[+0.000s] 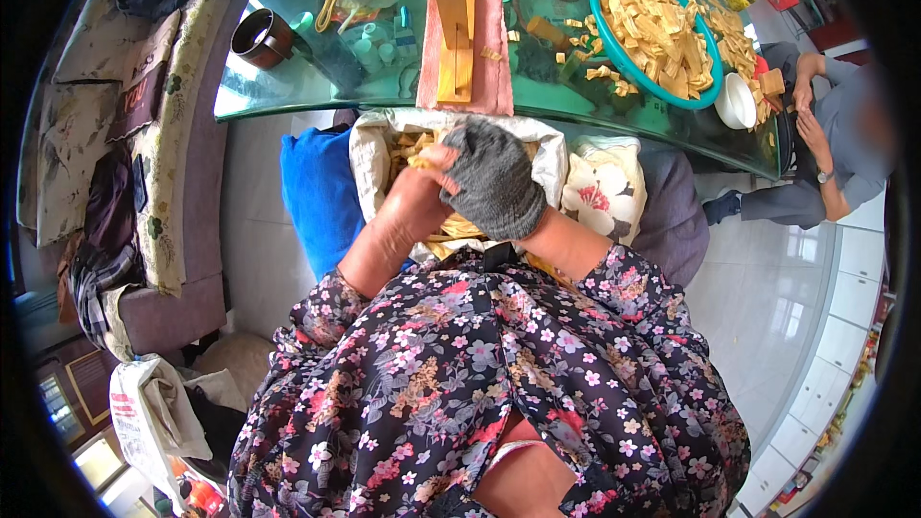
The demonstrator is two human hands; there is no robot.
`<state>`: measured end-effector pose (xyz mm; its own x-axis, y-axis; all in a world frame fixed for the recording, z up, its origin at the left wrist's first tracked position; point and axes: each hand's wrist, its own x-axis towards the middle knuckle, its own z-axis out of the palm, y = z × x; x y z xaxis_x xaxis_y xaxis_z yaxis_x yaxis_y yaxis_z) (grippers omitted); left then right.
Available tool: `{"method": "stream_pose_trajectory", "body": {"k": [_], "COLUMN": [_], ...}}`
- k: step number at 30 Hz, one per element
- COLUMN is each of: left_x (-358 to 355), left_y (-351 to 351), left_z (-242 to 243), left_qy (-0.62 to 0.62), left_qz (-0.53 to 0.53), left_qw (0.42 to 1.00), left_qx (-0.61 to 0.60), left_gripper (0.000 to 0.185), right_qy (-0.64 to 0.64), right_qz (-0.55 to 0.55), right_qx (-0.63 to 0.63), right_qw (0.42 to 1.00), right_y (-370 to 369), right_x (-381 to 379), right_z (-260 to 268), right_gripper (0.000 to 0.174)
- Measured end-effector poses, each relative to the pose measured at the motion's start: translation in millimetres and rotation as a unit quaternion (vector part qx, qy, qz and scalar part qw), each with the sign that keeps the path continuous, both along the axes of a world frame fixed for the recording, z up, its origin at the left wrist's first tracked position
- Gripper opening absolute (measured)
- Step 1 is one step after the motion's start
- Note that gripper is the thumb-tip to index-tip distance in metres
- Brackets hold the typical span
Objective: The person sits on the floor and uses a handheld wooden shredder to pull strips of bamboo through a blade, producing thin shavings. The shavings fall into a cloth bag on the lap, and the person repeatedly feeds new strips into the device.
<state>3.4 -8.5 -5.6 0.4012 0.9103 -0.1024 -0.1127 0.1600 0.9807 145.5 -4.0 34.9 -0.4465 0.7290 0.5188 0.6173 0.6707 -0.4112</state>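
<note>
My bare left hand [424,187] and my right hand [493,176], in a grey knitted fingerless glove, meet over an open white woven sack [370,151] on my lap. The sack holds yellowish dried strips or pieces [414,144]. A bit of the same yellowish stuff shows at my left fingertips, largely hidden by the hands. Beyond the sack, a wooden block stand with a thin upright metal part [455,75] rests on a pink towel [496,50] at the table's edge. A teal basket [596,14] heaped with cut yellowish pieces [655,32] stands to the right.
The glass table [324,104] also carries a dark mug [260,39], small cups [367,54], a white bowl [735,101] and scattered pieces. Another person [849,122] sits at the right end, hands near a wooden block. A sofa [173,158] stands at the left.
</note>
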Motion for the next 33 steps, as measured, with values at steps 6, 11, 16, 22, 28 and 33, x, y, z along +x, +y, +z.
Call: {"method": "stream_pose_trajectory", "body": {"k": [6,11,16,22,28,33], "left_x": [-8,3,7,0,-2,-4], "left_y": [8,-7,-5,1,9,9], "left_z": [-5,6,37,54,50,47], "left_qy": [-0.249,0.139,0.255,0.278,0.302,0.036], "left_qz": [0.1,-0.031,0.125,0.193,0.162,0.063], "left_qw": [0.894,0.986,0.941,0.862,0.851,0.992], "left_qx": [-0.358,0.083,0.185,0.376,0.397,0.1], "left_gripper": [0.023,0.02,0.02,0.029,0.01,0.014], "right_qy": [0.143,0.151,0.287,0.505,0.258,0.136], "right_qz": [0.041,0.001,-0.035,0.023,0.028,0.055], "right_qx": [-0.267,-0.073,-0.2,-0.598,-0.328,-0.217], "right_qw": [0.952,0.986,0.936,0.621,0.908,0.965], "right_y": [-15,0,18,13,11,13], "right_x": [0,4,4,1,6,27], "right_z": [-8,10,4,14,3,30], "right_gripper": [0.031,0.026,0.026,0.034,0.04,0.031]}}
